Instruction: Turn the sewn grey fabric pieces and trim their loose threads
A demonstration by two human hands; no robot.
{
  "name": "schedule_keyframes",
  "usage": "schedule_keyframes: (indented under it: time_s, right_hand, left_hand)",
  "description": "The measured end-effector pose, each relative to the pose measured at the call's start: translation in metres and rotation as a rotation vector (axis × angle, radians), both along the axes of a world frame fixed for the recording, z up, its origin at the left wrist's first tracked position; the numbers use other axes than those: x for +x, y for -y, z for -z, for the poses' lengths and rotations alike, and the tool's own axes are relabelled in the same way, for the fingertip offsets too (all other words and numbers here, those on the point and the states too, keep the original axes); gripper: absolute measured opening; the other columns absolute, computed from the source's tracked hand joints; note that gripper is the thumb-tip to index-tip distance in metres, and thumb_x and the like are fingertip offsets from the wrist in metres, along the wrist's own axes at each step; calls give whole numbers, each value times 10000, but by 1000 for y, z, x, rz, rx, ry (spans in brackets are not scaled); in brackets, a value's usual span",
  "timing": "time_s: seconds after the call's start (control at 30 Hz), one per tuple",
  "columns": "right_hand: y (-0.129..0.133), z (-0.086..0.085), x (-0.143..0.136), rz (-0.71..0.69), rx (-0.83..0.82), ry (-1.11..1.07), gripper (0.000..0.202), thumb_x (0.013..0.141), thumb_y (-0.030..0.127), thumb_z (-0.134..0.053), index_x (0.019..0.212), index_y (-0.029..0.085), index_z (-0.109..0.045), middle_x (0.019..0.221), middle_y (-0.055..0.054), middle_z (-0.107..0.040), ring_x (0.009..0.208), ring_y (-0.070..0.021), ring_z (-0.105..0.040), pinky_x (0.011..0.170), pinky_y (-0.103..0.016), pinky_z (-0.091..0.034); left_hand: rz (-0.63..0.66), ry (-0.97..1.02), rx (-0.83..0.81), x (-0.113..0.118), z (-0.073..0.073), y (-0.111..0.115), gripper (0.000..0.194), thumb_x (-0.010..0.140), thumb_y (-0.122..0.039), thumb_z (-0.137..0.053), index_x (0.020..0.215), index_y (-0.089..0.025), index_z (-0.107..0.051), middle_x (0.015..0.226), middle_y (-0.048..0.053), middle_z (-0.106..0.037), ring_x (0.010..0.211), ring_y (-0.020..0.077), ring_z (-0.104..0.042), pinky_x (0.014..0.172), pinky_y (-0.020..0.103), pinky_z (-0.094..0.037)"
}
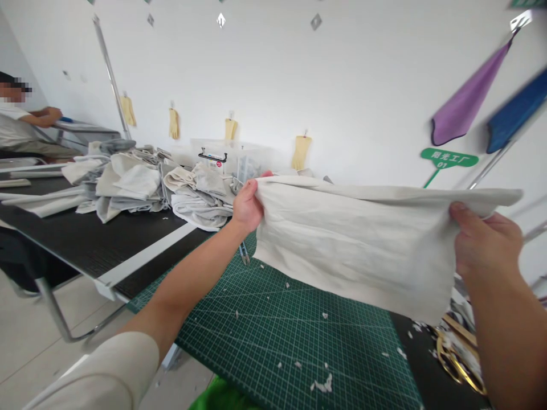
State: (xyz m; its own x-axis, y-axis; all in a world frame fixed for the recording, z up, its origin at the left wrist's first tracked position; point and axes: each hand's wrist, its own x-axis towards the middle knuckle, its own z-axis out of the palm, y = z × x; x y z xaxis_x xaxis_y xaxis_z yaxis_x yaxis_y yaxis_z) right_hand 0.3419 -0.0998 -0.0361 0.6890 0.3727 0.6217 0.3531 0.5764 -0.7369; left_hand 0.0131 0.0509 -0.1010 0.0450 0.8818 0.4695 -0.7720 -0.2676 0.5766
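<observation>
A whitish piece of cloth [354,245] hangs stretched out in the air between my two hands, its top edge folded over. My left hand [249,206] pinches its upper left corner, thumb on the near side. Toward the other end, my right hand [487,242] grips the upper edge, and a flap of cloth sticks out past it. Below the cloth lies a green cutting mat [273,319] with a printed grid, sprinkled with small white scraps [322,384]. Gold-handled scissors [455,361] rest to the right of the mat, near my right forearm.
Piles of grey and white cloth [132,182] cover the black table [106,245] on the left. A clear plastic box [231,156] stands behind them. Yellow gloves [301,151] and purple and blue cloths [472,94] hang along the wall. Another person [21,125] sits at far left.
</observation>
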Motion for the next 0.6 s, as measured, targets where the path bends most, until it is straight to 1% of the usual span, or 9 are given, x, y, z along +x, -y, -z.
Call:
schedule_keyframes:
  time_s: [0.07,0.13,0.23,0.33,0.4,0.47,0.53,0.6]
  right_hand:
    - [0,3,0,-21,-30,-16,314,507,237,-744,795,119,-706,686,-44,-649,556,-185,-602,562,-357,-554]
    - [0,5,0,-63,-73,-55,299,497,231,-747,771,119,-702,668,-49,-644,569,-196,-607,550,-355,-557]
    - [1,7,0,-115,-103,-106,261,477,206,-755,709,108,-684,667,-63,-641,565,-201,-606,534,-353,-559]
    - [2,8,3,-144,-75,-101,263,458,185,-759,691,101,-672,666,-68,-639,573,-213,-611,536,-364,-558]
    - [0,8,4,-111,-25,-82,245,473,179,-742,695,103,-672,677,-61,-642,571,-201,-611,572,-368,-559]
    - [-3,7,2,-36,80,-49,213,520,180,-711,716,103,-679,691,-46,-643,580,-170,-610,646,-347,-556]
    - [-8,4,0,15,198,-13,204,580,187,-668,763,98,-686,700,-32,-638,634,-150,-619,728,-315,-538]
    - [-11,1,-2,54,252,-4,222,620,193,-632,810,93,-689,711,-25,-635,676,-148,-624,759,-305,-524]
  left_hand:
    - [24,7,19,0,-5,2,377,734,-471,-612,961,-170,-632,1120,75,-637,1065,237,-569,901,357,-444]
    - [44,15,19,-1,-11,6,393,742,-493,-599,956,-166,-636,1116,81,-639,1085,251,-562,917,375,-439]
    - [49,0,6,-4,-20,12,405,744,-513,-590,897,-143,-645,1028,90,-666,1073,266,-574,917,390,-446]
    - [23,-9,21,-9,-26,14,357,736,-487,-609,805,-138,-643,924,73,-682,1040,264,-595,904,385,-457]
    - [8,-27,36,-10,-26,12,318,719,-449,-638,784,-138,-642,887,62,-684,1016,255,-605,896,374,-459]
    - [-11,-38,38,-7,-23,7,293,696,-409,-666,800,-136,-646,880,59,-685,993,240,-609,890,354,-456]
    - [-38,-17,23,-2,-17,4,276,677,-378,-684,811,-140,-645,873,48,-685,956,214,-613,874,322,-456]
    - [-42,-4,-2,4,-9,5,251,665,-360,-695,796,-154,-638,840,28,-679,892,184,-617,832,292,-462]
